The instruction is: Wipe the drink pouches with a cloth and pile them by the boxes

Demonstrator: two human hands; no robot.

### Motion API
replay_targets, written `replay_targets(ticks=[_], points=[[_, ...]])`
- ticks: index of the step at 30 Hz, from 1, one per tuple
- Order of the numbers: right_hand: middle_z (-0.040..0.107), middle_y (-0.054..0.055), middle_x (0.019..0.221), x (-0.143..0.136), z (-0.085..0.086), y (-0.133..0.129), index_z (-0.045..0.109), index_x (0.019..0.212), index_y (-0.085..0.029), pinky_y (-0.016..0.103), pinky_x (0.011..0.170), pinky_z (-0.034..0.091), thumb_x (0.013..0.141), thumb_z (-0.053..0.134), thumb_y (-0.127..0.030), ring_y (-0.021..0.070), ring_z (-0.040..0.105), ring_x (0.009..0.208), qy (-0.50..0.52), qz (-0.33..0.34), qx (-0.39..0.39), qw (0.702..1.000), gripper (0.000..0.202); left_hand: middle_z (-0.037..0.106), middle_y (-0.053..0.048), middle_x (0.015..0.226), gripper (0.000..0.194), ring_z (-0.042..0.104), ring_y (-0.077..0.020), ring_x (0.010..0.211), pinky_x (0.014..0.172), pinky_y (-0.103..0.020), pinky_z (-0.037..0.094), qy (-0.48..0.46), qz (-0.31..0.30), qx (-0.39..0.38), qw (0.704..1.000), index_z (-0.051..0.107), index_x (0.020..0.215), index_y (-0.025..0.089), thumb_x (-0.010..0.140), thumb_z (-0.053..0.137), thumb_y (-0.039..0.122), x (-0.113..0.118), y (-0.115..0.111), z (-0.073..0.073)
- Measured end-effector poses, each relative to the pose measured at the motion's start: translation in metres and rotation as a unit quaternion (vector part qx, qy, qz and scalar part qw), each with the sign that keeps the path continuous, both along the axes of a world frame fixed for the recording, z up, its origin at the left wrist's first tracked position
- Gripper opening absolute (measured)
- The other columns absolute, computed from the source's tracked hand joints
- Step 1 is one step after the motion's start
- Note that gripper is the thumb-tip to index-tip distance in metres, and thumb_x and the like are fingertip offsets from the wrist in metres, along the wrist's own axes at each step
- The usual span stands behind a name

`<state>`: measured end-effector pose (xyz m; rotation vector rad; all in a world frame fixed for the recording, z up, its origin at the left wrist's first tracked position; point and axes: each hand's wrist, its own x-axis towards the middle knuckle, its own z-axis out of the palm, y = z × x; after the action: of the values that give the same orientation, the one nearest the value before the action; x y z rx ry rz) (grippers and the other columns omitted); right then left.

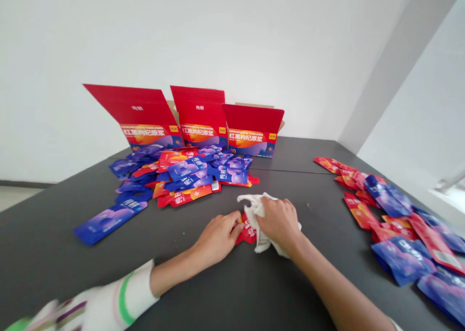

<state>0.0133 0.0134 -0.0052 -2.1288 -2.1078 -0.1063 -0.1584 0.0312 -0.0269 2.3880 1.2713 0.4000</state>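
Between my hands a red pouch (248, 230) lies on the dark table, mostly covered by a white cloth (262, 241). My left hand (221, 235) pinches the pouch's left end between thumb and fingers. On the pouch's right side my right hand (279, 220) grips the bunched cloth and presses it against the pouch. The cloth hides the pouch's right part. Beyond my left hand sits a heap of blue and red pouches (191, 169). A single blue pouch (111, 220) lies at the heap's left front.
Three red cartons with raised lids stand behind the heap: a left carton (145, 132), a middle carton (201, 123) and a right carton (250, 135). Another spread of red and blue pouches (403, 256) runs along the table's right side. A white wall (232, 40) rises behind.
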Motion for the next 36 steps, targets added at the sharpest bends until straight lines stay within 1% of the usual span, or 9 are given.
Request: replay_targets(ticks=[3,7,12,17,22,26,31,34,36], points=[[0.067,0.011,0.089,0.006,0.001,-0.001,0.06,0.095,-0.017,0.034,0.08,0.038,0.08,0.046,-0.033,0.0235,0.062,0.083,-0.01,-0.029,0.008,0.999,0.026,0.063,-0.002,0.074,0.019,0.059,-0.0177,0.072,0.06,-0.024,0.033,0.002,0.003,-0.002,1.0,0.051,0.08,0.02,0.09,0.038,0.028,-0.001,0.0,-0.001],[0.068,0.007,0.086,0.003,0.0,-0.005,0.06,0.093,-0.021,0.032,0.08,0.039,0.072,0.055,-0.036,0.0229,0.062,0.083,0.024,0.12,-0.004,0.992,0.026,0.065,-0.004,0.08,0.014,0.06,-0.0193,0.077,0.063,-0.024,0.034,0.007,0.012,-0.004,1.0,0.053,0.082,0.02,0.088,0.04,0.024,-0.001,0.002,-0.005],[0.068,0.011,0.089,0.01,0.002,0.001,0.061,0.095,-0.017,0.035,0.08,0.04,0.078,0.049,-0.032,0.0243,0.063,0.084,0.016,0.001,0.003,1.0,0.026,0.063,0.0,0.071,0.021,0.059,-0.0177,0.07,0.061,-0.024,0.032,0.009,-0.001,0.001,1.0,0.048,0.078,0.021,0.091,0.035,0.03,0.0,0.003,-0.001],[0.068,0.008,0.088,0.011,0.001,-0.001,0.061,0.095,-0.02,0.033,0.077,0.041,0.076,0.052,-0.039,0.0237,0.063,0.084,0.039,0.121,-0.009,0.992,0.029,0.064,-0.001,0.077,0.017,0.06,-0.0184,0.076,0.063,-0.024,0.033,0.02,-0.002,0.009,1.0,0.049,0.082,0.021,0.09,0.037,0.029,0.0,0.004,-0.001],[0.067,0.012,0.091,0.012,0.002,0.002,0.061,0.097,-0.016,0.035,0.08,0.04,0.078,0.05,-0.035,0.025,0.063,0.086,0.016,-0.017,0.004,1.0,0.028,0.065,-0.001,0.076,0.021,0.06,-0.0183,0.075,0.063,-0.025,0.034,0.025,-0.013,0.012,1.0,0.048,0.081,0.021,0.092,0.033,0.031,0.001,0.004,0.0],[0.068,0.007,0.088,0.007,0.001,0.001,0.061,0.095,-0.021,0.032,0.079,0.04,0.075,0.053,-0.037,0.0224,0.063,0.084,0.035,0.108,0.001,0.994,0.027,0.065,-0.003,0.084,0.016,0.06,-0.0197,0.081,0.068,-0.026,0.036,0.037,0.002,0.016,0.999,0.051,0.088,0.021,0.09,0.037,0.028,0.0,0.003,-0.001],[0.068,0.01,0.09,0.01,0.002,0.005,0.061,0.095,-0.018,0.034,0.079,0.04,0.078,0.05,-0.032,0.0233,0.063,0.085,0.011,-0.009,0.017,1.0,0.025,0.064,-0.003,0.082,0.02,0.06,-0.0198,0.079,0.065,-0.025,0.036,0.041,-0.006,0.023,0.999,0.05,0.088,0.022,0.092,0.033,0.031,0.0,0.003,-0.003],[0.068,0.008,0.088,0.006,0.003,0.004,0.06,0.094,-0.019,0.032,0.077,0.041,0.076,0.052,-0.033,0.0224,0.063,0.084,0.028,0.082,0.025,0.996,0.024,0.064,-0.004,0.084,0.017,0.06,-0.0207,0.081,0.068,-0.026,0.037,0.041,-0.004,0.027,0.999,0.051,0.089,0.021,0.091,0.035,0.029,-0.001,0.004,-0.004],[0.068,0.007,0.088,0.001,0.003,0.003,0.061,0.093,-0.021,0.031,0.075,0.042,0.076,0.052,-0.035,0.0218,0.063,0.084,0.046,0.1,0.008,0.994,0.024,0.064,-0.005,0.084,0.016,0.06,-0.0211,0.082,0.068,-0.026,0.037,0.042,-0.001,0.028,0.999,0.051,0.09,0.021,0.091,0.036,0.027,-0.001,0.005,-0.004]])
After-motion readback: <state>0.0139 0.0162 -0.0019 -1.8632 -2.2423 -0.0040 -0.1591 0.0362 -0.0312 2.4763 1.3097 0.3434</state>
